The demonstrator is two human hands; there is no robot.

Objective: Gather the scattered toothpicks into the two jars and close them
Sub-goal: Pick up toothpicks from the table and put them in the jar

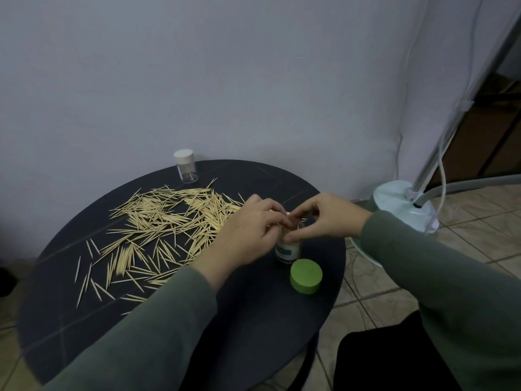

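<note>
Wooden toothpicks (166, 230): most lie scattered across the dark round table (253, 320), from 9 to 12 o'clock of the hands. Labelled jar (288, 251): uncapped, partly filled, green lid (306, 275) beside it at 5 o'clock. Second jar (186, 166): white-capped, near empty, far rim. Judged early stage. Left hand (253, 230) pinches a bundle at the jar mouth; right hand (324, 215) curls round its rim

grey-green long sleeves (158, 334), bare hands (251, 224).

Round dark table (253, 334) with scattered toothpicks (158, 227), two jars (288, 251) (186, 166), green lid (306, 275).
</note>
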